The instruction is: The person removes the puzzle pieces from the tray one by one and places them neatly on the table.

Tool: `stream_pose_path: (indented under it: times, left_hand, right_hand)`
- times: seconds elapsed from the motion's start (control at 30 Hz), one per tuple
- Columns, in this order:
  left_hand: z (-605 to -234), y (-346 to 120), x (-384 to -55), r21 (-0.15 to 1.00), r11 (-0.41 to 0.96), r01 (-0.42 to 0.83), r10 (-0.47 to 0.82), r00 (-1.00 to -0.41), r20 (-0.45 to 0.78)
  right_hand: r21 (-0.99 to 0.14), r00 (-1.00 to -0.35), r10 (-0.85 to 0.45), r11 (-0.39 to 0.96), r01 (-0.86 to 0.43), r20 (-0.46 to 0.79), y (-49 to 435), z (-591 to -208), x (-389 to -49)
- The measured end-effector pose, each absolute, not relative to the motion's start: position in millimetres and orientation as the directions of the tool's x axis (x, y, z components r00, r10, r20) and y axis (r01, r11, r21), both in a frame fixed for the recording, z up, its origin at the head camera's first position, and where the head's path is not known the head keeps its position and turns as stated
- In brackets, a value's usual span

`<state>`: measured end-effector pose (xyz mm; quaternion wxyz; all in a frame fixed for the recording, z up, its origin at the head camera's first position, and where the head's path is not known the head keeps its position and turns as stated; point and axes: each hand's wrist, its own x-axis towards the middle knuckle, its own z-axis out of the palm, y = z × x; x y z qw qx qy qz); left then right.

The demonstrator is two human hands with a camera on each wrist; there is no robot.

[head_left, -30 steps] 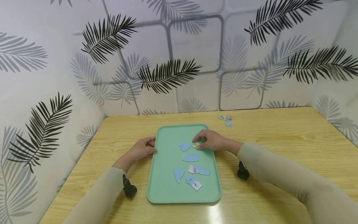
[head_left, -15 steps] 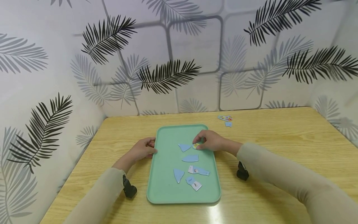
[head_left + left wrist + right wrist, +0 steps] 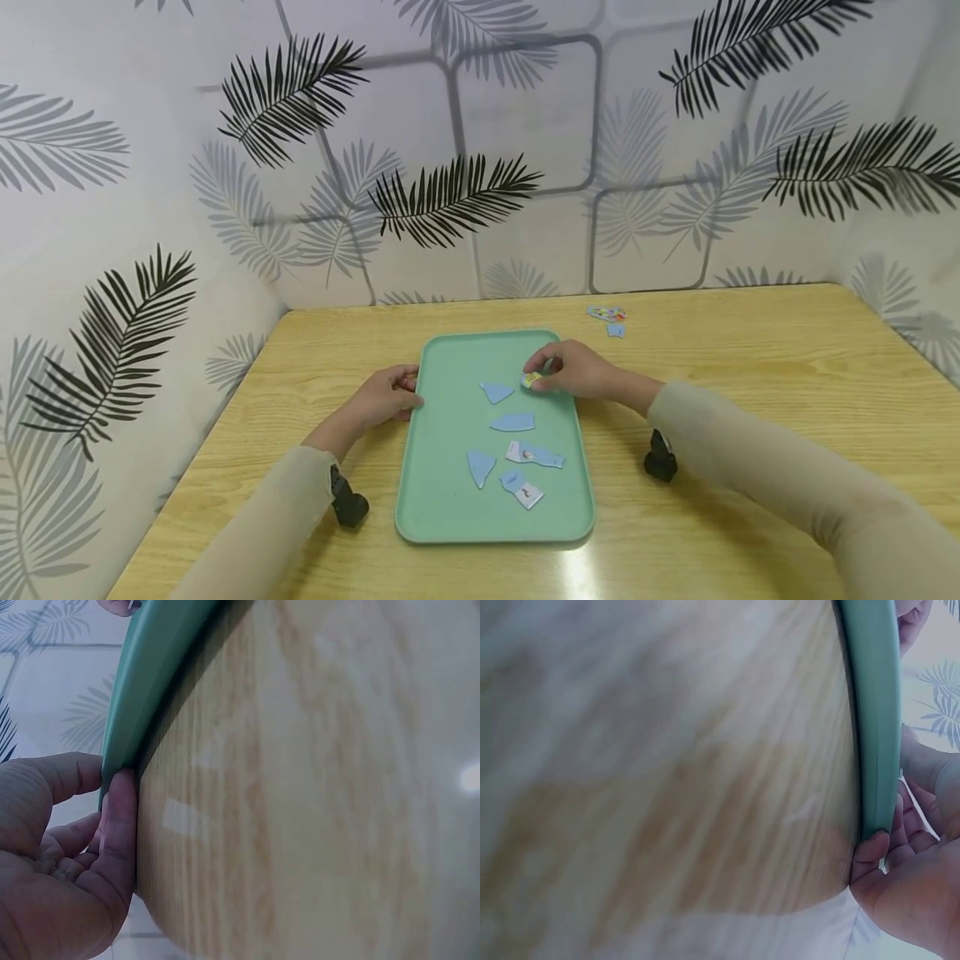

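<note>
A wooden table (image 3: 750,358) bears a green tray (image 3: 441,504). At the tray's left side, the left hand (image 3: 381,397) grips the rim between thumb and fingers. Over the tray's far right part, the right hand (image 3: 581,369) pinches a small yellow-marked piece (image 3: 530,381); whether that piece touches the tray cannot be told. Nearer in the tray lie two long printed pieces (image 3: 536,455) (image 3: 522,490) and, farther left or farther off, three plain blue pieces (image 3: 513,422) (image 3: 480,467) (image 3: 497,392). Beyond the tray, to the far right, are a multicoloured piece (image 3: 606,313) and a little blue piece (image 3: 616,330). The pinched piece could slip, its edge offering little hold; a tug on the rim could slide the loose pieces; a low right-hand sweep leftward could knock the nearest blue one.
</note>
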<state>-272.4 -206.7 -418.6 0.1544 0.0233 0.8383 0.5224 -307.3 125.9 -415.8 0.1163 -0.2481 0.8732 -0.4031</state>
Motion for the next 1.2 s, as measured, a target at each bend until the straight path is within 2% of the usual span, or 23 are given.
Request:
stream_pose_path:
  times: [0.83, 1.2]
  left_hand:
    - [-416.7, -202.8, -271.9, 0.883, 0.454, -0.118, 0.213, -0.948, -0.236]
    - [-413.8, -203.8, -269.5, 0.88, 0.458, -0.122, 0.204, -0.95, -0.237]
  right_hand:
    - [-0.809, -0.906, -0.423, 0.528, -0.258, 0.013, 167.9, -412.4, -311.8]
    - [-0.777, -0.928, -0.373, 0.584, -0.235, 0.0, 195.8, -415.4, -315.1]
